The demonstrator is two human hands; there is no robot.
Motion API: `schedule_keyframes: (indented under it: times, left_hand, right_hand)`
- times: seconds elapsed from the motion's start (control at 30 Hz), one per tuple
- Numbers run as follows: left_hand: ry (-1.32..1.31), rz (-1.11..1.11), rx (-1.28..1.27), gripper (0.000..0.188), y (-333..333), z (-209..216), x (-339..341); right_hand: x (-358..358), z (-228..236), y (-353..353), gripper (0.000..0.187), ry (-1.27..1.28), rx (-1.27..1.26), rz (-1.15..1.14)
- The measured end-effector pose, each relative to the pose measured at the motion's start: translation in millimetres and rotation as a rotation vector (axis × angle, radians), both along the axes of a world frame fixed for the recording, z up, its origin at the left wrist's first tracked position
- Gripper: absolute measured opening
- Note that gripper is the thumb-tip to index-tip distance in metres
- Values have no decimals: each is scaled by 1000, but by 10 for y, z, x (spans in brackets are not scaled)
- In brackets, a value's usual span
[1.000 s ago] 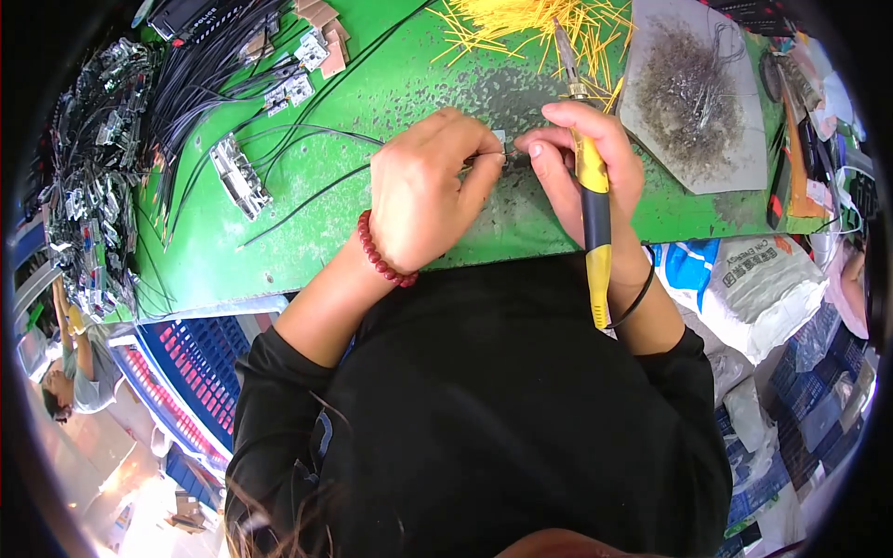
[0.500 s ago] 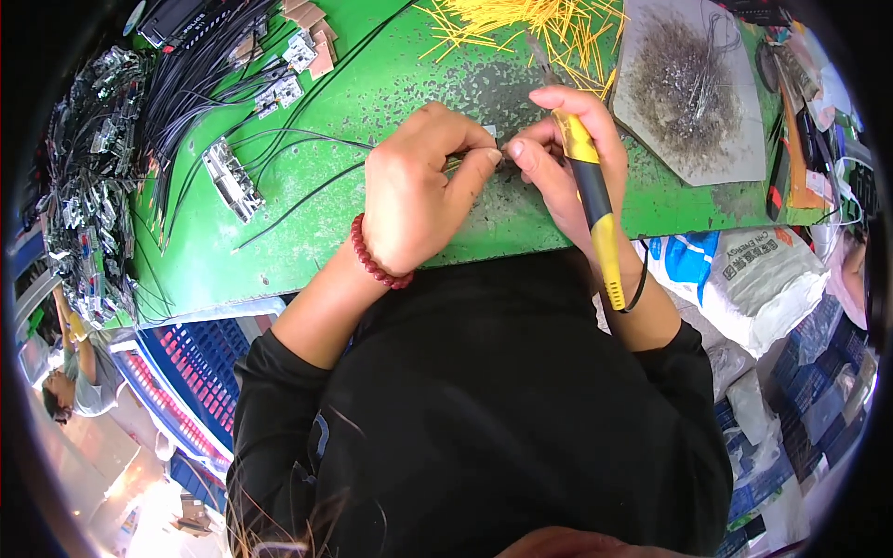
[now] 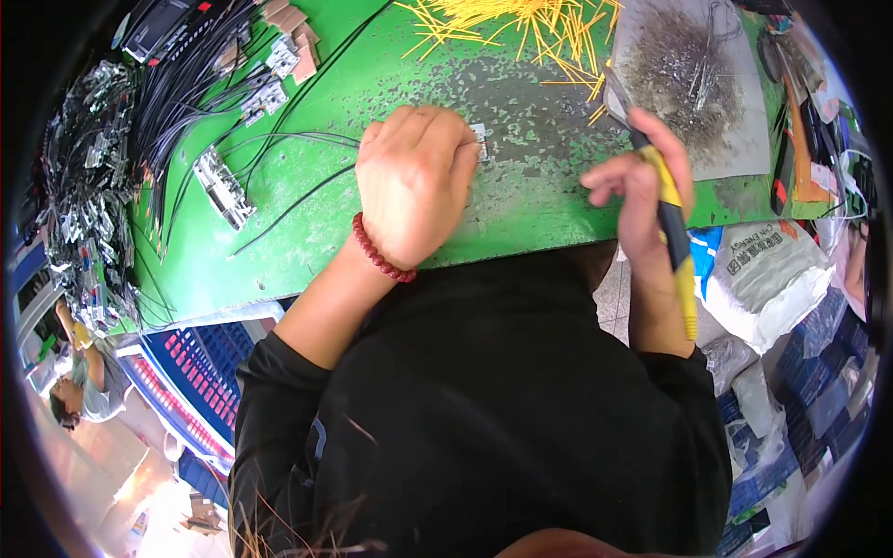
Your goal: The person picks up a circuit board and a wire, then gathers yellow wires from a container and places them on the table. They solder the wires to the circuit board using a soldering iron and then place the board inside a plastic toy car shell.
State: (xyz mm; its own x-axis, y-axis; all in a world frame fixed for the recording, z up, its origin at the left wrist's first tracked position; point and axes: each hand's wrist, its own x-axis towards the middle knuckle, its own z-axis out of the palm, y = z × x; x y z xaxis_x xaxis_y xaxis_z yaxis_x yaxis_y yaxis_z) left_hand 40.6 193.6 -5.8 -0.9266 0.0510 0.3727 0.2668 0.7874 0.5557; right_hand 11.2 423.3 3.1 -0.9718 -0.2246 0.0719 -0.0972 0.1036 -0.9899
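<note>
Hands well apart, both over the green tabletop (image 3: pixel 209 274)! Curls the left hand (image 3: pixel 414 177) knuckles-up over dark cables (image 3: pixel 307 135) running in from the left, with a small pale piece (image 3: pixel 479 141) showing just past the fingertips; impossible to tell from above whether pinched tight or merely covered. Wears a red beaded bracelet (image 3: pixel 381 256) on that wrist. And over to the right, grips a yellow-and-black soldering iron (image 3: pixel 672 223) in the right hand (image 3: pixel 642 200), closed on the handle, with other fingers crooked loosely toward the left. Angles it up and leftward, tip near the edge of a grey board (image 3: pixel 749 121) and close by the stray ends of some thin yellow sticks (image 3: pixel 521 19); hard to say whether touching either. Across that board, a broad patch of dark residue (image 3: pixel 670 79). Left of the left hand, on its own, a silvery metal part (image 3: pixel 223 188); higher up, smaller metal parts (image 3: pixel 265 102) beside brown squares (image 3: pixel 305 60). Out at the far left, a big heap of shiny pieces (image 3: pixel 88 186) next to a sheaf of black wires (image 3: pixel 191 98). Below the edge, a blue basket (image 3: pixel 200 367) to the left, a white sack (image 3: pixel 767 288) to the right.
</note>
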Motion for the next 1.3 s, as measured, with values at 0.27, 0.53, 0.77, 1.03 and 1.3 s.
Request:
schedule_keyframes:
  times: [0.27,0.53,0.77,1.03,1.3]
  left_hand:
    - [-13,-41,-60,13,11,-29,-42]
    - [-106,-54,-34,12,32,64,-66]
    - [-183,-47,19,10,56,126,-97]
    - [-221,-23,63,8,2,120,-85]
    - [-177,-46,90,10,-28,61,-110]
  right_hand:
    - [-116,-161,969,36,203,-77,-436]
    - [-372,-199,1150,4,255,-77,-642]
    - [-437,-230,1168,5,246,-46,-601]
    - [-416,-330,1176,6,215,-261,-590]
    - [-71,-221,392,16,142,-321,-203]
